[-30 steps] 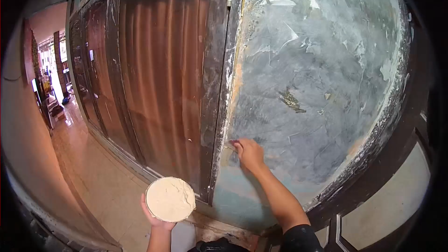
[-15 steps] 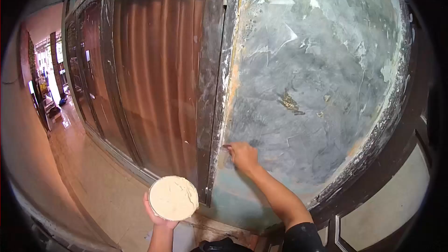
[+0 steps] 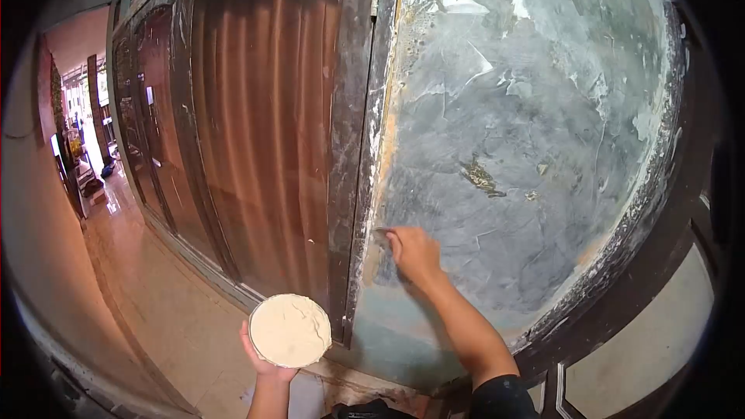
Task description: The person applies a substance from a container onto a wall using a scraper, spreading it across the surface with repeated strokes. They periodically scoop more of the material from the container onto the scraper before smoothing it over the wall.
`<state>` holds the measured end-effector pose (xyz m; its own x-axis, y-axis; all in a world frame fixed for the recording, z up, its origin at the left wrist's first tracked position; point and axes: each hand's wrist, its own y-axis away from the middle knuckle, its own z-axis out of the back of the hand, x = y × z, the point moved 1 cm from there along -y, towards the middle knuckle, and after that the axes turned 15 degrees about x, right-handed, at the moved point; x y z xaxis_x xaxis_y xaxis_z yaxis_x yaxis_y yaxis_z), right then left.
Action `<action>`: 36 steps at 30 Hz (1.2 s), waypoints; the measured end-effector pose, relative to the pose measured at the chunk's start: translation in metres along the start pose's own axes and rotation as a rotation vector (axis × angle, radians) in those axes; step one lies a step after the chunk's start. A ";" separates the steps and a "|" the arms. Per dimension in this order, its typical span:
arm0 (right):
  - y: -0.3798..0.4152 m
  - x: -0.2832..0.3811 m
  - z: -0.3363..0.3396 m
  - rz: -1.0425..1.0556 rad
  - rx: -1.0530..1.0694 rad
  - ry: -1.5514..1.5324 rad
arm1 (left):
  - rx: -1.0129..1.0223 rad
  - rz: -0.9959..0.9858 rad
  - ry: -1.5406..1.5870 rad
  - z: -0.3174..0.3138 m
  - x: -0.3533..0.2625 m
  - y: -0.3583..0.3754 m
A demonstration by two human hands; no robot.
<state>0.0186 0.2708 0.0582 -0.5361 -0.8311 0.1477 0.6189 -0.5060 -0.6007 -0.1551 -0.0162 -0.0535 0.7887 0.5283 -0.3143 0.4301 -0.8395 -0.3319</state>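
My left hand (image 3: 260, 357) grips a round bowl (image 3: 253, 335) from its left side and below. Cream-coloured putty (image 3: 291, 330) fills it to the rim, with a ragged, creased surface. Higher and to the right, my right hand (image 3: 417, 252) is closed on a small dark scraper (image 3: 382, 230), mostly hidden by the fingers. Its thin edge lies at the left border of the grey patched wall (image 3: 481, 225), right beside the door frame. White smears and scraped marks cover the wall, and a rough brown-yellow hole (image 3: 483, 177) shows near its middle.
Left of the wall stands a dark wooden frame (image 3: 353, 109) with glass and a brown curtain (image 3: 264, 124) behind it. A tiled corridor (image 3: 155, 287) runs away to the far left. On the right is a dark panelled door (image 3: 652, 318) with pale panels.
My right hand has moved a little up and to the right along the wall's left border. The bowl in my left hand has barely shifted.
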 end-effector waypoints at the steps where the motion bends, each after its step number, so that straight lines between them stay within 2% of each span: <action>1: -0.004 0.001 0.012 0.023 -0.021 -0.011 | -0.011 0.001 0.009 -0.001 0.000 0.001; 4: 0.017 0.003 -0.007 0.096 0.037 -0.056 | -0.039 -0.006 -0.054 -0.004 0.003 0.003; 5: 0.030 0.001 -0.030 0.052 0.207 -0.012 | -0.035 -0.010 -0.048 -0.008 0.005 0.003; 6: 0.040 -0.002 -0.048 0.052 0.209 -0.012 | -0.037 -0.011 -0.047 -0.008 0.006 0.003; 8: 0.052 -0.010 -0.078 0.133 0.391 0.210 | -0.068 -0.036 -0.040 -0.006 0.008 0.006; 9: 0.044 -0.018 -0.080 0.072 0.432 0.190 | -0.029 -0.019 -0.041 -0.007 0.009 0.005; 10: 0.033 -0.019 -0.065 0.070 0.274 0.135 | -0.049 -0.010 -0.007 -0.001 0.008 0.007; 12: 0.010 -0.011 -0.013 -0.074 0.144 0.041 | -0.074 -0.037 -0.006 0.001 0.011 0.009; 13: 0.005 -0.009 0.003 -0.075 0.145 0.040 | -0.075 -0.037 -0.007 0.000 0.012 0.010; 15: 0.004 -0.006 0.021 0.001 -0.110 -0.064 | -0.025 -0.037 -0.012 -0.004 0.015 0.013; 16: 0.011 -0.009 0.006 -0.004 -0.110 -0.065 | -0.059 -0.027 -0.022 -0.002 0.016 0.017; 18: 0.039 -0.014 -0.051 0.103 0.176 -0.002 | -0.047 -0.031 -0.001 -0.001 0.020 0.020; 19: 0.051 -0.012 -0.070 0.098 0.184 0.002 | -0.053 -0.025 0.007 -0.001 0.022 0.023; 20: 0.061 -0.010 -0.088 0.125 0.320 0.092 | -0.047 -0.030 0.006 -0.001 0.023 0.026; 21: 0.064 -0.006 -0.090 0.156 0.453 0.184 | -0.038 -0.040 0.005 -0.002 0.024 0.028; 22: 0.057 -0.010 -0.087 0.159 0.455 0.189 | -0.021 -0.016 -0.035 -0.005 0.023 0.029; 24: 0.025 -0.020 -0.073 0.041 0.331 0.215 | -0.046 -0.041 -0.008 -0.004 0.022 0.032; 26: 0.002 -0.021 -0.020 0.043 -0.027 0.087 | -0.056 -0.046 -0.013 -0.004 0.020 0.036; 28: -0.003 -0.014 0.012 0.044 -0.147 -0.003 | -0.059 -0.054 -0.032 -0.002 0.019 0.042; 30: 0.010 -0.013 0.002 0.071 -0.151 -0.061 | 0.003 -0.057 0.004 -0.003 0.019 0.047; 32: 0.033 -0.014 -0.033 0.200 -0.012 -0.022 | -0.028 -0.065 0.003 0.003 0.017 0.048; 33: 0.044 -0.014 -0.049 0.202 -0.013 -0.025 | -0.062 -0.066 0.007 0.005 0.017 0.049; 35: 0.060 -0.012 -0.077 0.182 0.499 0.164 | -0.047 -0.062 -0.030 -0.001 0.017 0.048; 36: 0.057 -0.011 -0.072 0.183 0.493 0.164 | -0.035 -0.057 -0.049 -0.002 0.017 0.046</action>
<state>0.0183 0.2684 -0.0345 -0.4526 -0.8887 -0.0728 0.8849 -0.4375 -0.1599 -0.1210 -0.0464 -0.0720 0.7404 0.5805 -0.3389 0.4899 -0.8112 -0.3193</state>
